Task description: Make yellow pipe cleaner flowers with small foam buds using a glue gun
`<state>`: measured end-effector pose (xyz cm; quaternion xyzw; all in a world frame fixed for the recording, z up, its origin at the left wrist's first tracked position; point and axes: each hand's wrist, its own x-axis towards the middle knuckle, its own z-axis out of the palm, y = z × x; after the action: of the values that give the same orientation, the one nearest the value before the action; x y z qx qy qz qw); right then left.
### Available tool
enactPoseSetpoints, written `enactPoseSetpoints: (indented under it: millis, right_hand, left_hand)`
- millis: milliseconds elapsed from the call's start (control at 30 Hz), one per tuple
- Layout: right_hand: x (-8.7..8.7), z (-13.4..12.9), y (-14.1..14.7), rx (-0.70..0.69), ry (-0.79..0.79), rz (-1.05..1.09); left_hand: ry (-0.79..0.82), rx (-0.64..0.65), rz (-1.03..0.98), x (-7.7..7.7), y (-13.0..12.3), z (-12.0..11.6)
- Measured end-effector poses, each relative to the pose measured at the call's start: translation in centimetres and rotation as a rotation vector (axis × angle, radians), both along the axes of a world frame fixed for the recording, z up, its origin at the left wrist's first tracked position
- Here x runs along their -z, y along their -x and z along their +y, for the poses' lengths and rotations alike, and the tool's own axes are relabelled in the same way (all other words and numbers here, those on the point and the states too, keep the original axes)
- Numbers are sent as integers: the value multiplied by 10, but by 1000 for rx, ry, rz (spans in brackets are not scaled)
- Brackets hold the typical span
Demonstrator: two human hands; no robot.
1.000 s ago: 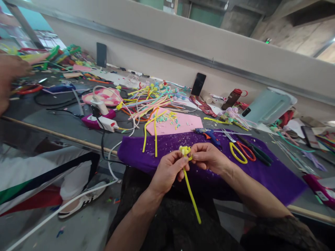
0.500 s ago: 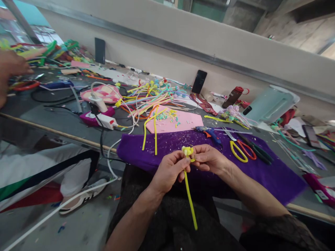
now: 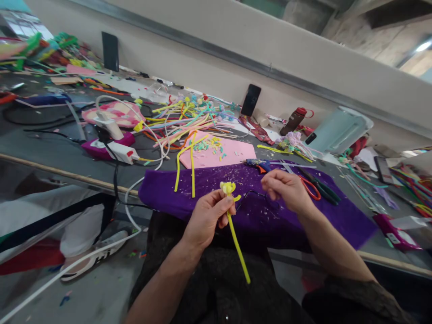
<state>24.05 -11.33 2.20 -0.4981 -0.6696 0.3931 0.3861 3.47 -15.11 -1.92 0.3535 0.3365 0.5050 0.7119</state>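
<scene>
Pinched between the thumb and fingers of my left hand [image 3: 209, 215] is a yellow pipe-cleaner flower [image 3: 228, 187]. Its curled head sticks up above the fingertips, and a long straight stem hangs below. My right hand [image 3: 286, 188] hovers apart from it over the purple cloth [image 3: 168, 191], fingers curled in; whatever they hold, if anything, is hidden. Just behind that hand lie a blue glue gun [image 3: 257, 164], scissors with a red handle loop [image 3: 312, 189] and dark-handled pliers [image 3: 326, 189]. A thin black cord [image 3: 251, 192] runs between both hands.
Two yellow pipe cleaners [image 3: 192, 173] lie across a pink sheet [image 3: 232, 155] with small cut bits. Behind is a pile of coloured pipe cleaners [image 3: 195, 121]. A power strip [image 3: 101, 148] with white cables is at left; a phone [image 3: 251, 100] leans upright. Another person's shoe [image 3: 96, 256] shows lower left.
My right hand has let go of the flower and moved right, over the scissors' yellow handle. My left hand keeps the flower. The view has shifted; the co-worker's hand at left is gone from sight.
</scene>
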Motion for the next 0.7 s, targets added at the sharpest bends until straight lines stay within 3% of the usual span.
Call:
enactPoseSetpoints:
  millis: [67,133,200,300,400,567,700]
  right_hand:
    - [0,14,-21,214,-212,-297]
    - [3,29,-37,365,-305,-643]
    - [9,43,-47,427,-262,-895]
    - [20,58,-53,350,-99,-1057]
    - [31,71,-58,316,-28,-1050]
    - [41,86,-67,311,100,-735]
    - [38,76,-65,289,158,-458]
  left_hand:
    - [16,24,-29,0,-2,1]
    - [36,46,-54,0,-5,3]
    - [41,55,-65,1,-6,4]
    - [55,64,-94,1,-5,5]
    - [91,130,-215,1,-1,6]
    - [137,234,-424,1,3,7]
    - [133,244,-457,4,7,8]
